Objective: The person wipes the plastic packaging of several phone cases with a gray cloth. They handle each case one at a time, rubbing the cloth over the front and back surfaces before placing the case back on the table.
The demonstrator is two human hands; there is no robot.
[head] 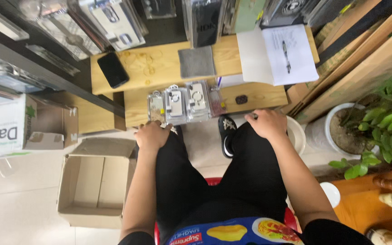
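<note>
You're seated, looking straight down, and both hands are resting on your knees. Your left hand (152, 135) sits curled over the left knee, holding nothing, fingertips just at the near edge of the low wooden surface (259, 96). Your right hand (268, 123) lies loosely closed on the right knee, also empty, just short of that same edge. Right ahead of the left hand, a row of clear packaged phone cases (184, 103) lies side by side on the lower step of the surface, the leftmost pack nearly touching your knuckles. On the higher step behind them: a black phone (112, 69) to the left, a grey cloth (196, 61) in the middle, and a white sheet of paper with a pen (286, 56) on it to the right. Down on the floor by your left side, an open cardboard box (97, 186). A black shoe (227, 134) shows between your knees.
</note>
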